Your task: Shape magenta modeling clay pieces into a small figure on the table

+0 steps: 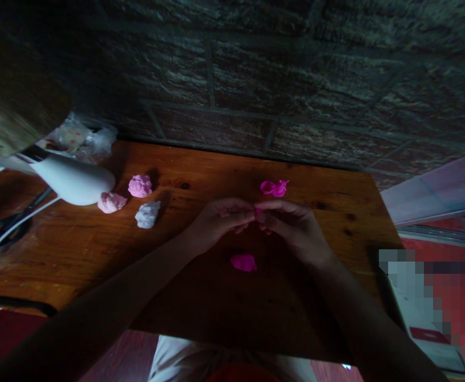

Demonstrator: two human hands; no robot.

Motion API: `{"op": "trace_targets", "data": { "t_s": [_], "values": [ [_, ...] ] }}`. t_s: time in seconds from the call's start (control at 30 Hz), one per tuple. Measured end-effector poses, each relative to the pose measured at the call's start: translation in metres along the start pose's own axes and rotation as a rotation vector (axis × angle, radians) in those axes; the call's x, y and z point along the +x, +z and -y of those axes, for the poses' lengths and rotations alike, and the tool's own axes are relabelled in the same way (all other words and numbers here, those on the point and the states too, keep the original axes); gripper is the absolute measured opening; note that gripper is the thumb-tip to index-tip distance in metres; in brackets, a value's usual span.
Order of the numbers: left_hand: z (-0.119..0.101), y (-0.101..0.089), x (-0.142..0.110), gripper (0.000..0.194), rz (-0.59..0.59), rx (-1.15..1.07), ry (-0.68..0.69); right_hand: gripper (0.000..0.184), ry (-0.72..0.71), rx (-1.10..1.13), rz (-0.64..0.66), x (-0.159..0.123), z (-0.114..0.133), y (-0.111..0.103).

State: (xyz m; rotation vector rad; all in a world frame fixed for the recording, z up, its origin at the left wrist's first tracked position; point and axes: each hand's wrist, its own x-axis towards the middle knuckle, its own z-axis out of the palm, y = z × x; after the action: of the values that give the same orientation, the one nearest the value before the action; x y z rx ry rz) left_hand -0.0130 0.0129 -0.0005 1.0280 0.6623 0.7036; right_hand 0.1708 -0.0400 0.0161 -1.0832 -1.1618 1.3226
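Note:
Over the middle of the wooden table, my left hand (226, 217) and my right hand (291, 223) meet at the fingertips. Both pinch a small bit of magenta modelling clay (258, 211), mostly hidden by the fingers. Just beyond them lies a magenta clay figure (274, 187) with a rounded, ring-like part at its left. Closer to me, below the hands, rests a flattened magenta clay lump (244, 262). To the left sit a pink clay lump (140, 185), a paler pink lump (112, 202) and a whitish lump (148, 214).
A white lamp base (73, 178) with a cord stands at the left of the table (200, 164), near crumpled clear plastic (91, 138). Dark scissors (5, 231) lie further left. A stone-patterned wall (240, 79) rises behind. A pale, partly blurred-out object (411, 307) is at the right edge.

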Motion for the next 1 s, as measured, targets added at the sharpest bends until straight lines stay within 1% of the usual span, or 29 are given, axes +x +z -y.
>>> {"op": "trace_targets", "data": {
  "t_s": [0.2,0.33,0.47,0.6,0.73,0.9,1.0],
  "values": [
    [-0.001,0.004,-0.002,0.021,-0.080,0.034,0.056,0.015,0.034,0.099,-0.030,0.001,-0.004,0.004],
    [-0.002,0.007,-0.004,0.019,-0.112,0.064,0.090,0.017,0.052,0.132,-0.056,0.000,-0.007,0.005],
    [-0.004,0.011,-0.007,0.017,-0.182,0.157,0.148,0.017,0.079,0.122,-0.103,0.000,-0.008,0.006],
    [-0.004,0.013,-0.010,0.014,-0.255,0.301,0.227,0.017,0.091,0.066,-0.141,0.000,-0.006,0.007],
    [-0.001,0.011,-0.011,0.014,-0.261,0.383,0.294,0.019,0.083,0.036,-0.153,0.000,-0.005,0.008],
    [0.001,0.011,-0.011,0.016,-0.279,0.429,0.313,0.019,0.068,0.014,-0.154,0.000,-0.004,0.009],
    [0.000,0.011,-0.012,0.013,-0.271,0.424,0.324,0.018,0.067,0.015,-0.136,-0.001,-0.002,0.008]
  ]
}}
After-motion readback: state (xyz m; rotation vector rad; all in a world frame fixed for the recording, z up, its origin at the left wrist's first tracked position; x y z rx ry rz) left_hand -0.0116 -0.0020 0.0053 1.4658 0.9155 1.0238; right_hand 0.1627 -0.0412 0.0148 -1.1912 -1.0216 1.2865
